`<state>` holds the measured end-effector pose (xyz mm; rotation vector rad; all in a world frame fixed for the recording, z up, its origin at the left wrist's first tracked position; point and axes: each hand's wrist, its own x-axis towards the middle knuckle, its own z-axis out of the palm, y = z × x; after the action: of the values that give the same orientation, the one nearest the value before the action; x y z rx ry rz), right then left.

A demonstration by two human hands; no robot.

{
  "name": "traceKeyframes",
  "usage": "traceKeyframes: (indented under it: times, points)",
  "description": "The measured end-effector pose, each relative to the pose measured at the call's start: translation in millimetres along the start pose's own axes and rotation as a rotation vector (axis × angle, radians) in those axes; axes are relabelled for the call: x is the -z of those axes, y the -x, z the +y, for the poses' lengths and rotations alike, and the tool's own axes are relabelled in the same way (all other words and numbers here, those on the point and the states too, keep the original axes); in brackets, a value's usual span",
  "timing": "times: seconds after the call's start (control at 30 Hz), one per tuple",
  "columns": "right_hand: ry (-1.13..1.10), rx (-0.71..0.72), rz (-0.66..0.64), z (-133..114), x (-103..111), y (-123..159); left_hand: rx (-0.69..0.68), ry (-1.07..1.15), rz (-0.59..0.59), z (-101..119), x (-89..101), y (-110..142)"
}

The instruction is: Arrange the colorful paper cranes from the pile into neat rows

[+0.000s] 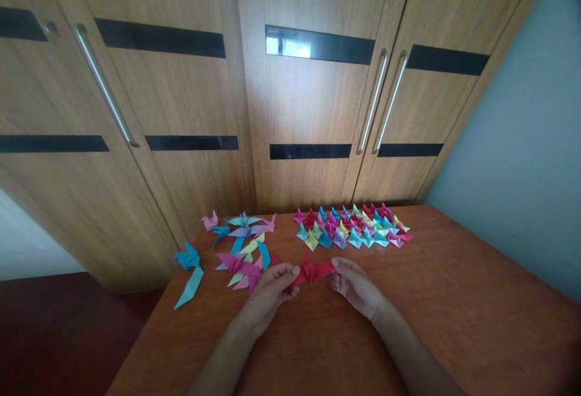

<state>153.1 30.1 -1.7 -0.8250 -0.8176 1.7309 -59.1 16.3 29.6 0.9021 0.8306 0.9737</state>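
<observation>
Behind the table (436, 299) stands the wardrobe (308, 99). Over the tabletop, the left hand (275, 290) and right hand (356, 287) pinch opposite wings of a red crane (312, 272), fingertips closed on the paper.

Red folded-paper crane (311, 271), wings spread, held level between both hands above brown tabletop (327, 335).

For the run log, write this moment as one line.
left hand: holds red paper bird | right hand: holds its other end | table: loose birds left, folded-paper rows right
</observation>
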Motion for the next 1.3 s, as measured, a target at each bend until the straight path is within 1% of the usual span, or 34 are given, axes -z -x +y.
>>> traceKeyframes:
  times: [0.1, 0.2, 0.27, 0.33, 0.4, 0.47, 0.5, 0.6, 0.67, 0.77, 0.83, 0.93, 1.0, 1.07, 1.2, 1.3]
  points:
    - [-0.002, 0.026, 0.024, 0.3, 1.8, -1.1, -0.009, -0.013, 0.024, -1.1, 0.6, -1.0]
    - [0.087, 0.079, 0.070, -0.4, 2.8, -2.6, -0.022, -0.095, 0.054, -3.4, 1.0, -2.7]
    - [0.223, 0.186, 0.153, -0.7, 2.6, -3.0, -0.037, -0.182, 0.096, -5.5, 1.2, -4.8]
    - [0.393, 0.336, 0.254, -0.4, 1.1, -1.8, -0.062, -0.288, 0.147, -7.9, 1.5, -7.9]
    - [0.581, 0.476, 0.311, 0.8, -2.5, 1.5, -0.105, -0.404, 0.190, -11.2, 2.4, -11.4]
    - [0.787, 0.578, 0.297, 3.3, -8.5, 6.3, -0.157, -0.498, 0.201, -15.2, 3.7, -14.3]
    - [0.894, 0.615, 0.266, 5.0, -12.2, 8.9, -0.180, -0.530, 0.196, -17.3, 4.3, -15.4]
    - [1.160, 0.669, 0.155, 11.2, -24.0, 15.7, -0.222, -0.577, 0.168, -22.8, 5.1, -16.3]
    - [1.265, 0.675, 0.118, 14.9, -29.6, 18.1, -0.233, -0.586, 0.148, -25.1, 4.7, -15.7]
    - [1.339, 0.678, 0.126, 18.3, -31.7, 18.1, -0.236, -0.598, 0.120, -27.0, 4.2, -14.6]
    - [1.364, 0.677, 0.169, 18.9, -29.0, 16.0, -0.241, -0.607, 0.109, -27.6, 4.7, -14.6]
    - [1.452, 0.644, 0.297, 17.8, -22.3, 10.4, -0.247, -0.597, 0.124, -26.7, 6.0, -15.2]
    - [1.568, 0.587, 0.393, 16.1, -18.3, 5.8, -0.251, -0.584, 0.135, -24.8, 6.5, -15.5]
    - [1.694, 0.508, 0.459, 13.7, -16.1, 1.5, -0.273, -0.595, 0.151, -22.4, 6.4, -15.5]
    - [1.859, 0.340, 0.494, 8.9, -18.0, -4.0, -0.333, -0.634, 0.230, -18.5, 6.4, -15.7]
    - [1.919, 0.257, 0.509, 6.0, -23.2, -5.5, -0.320, -0.628, 0.235, -16.6, 6.4, -15.6]
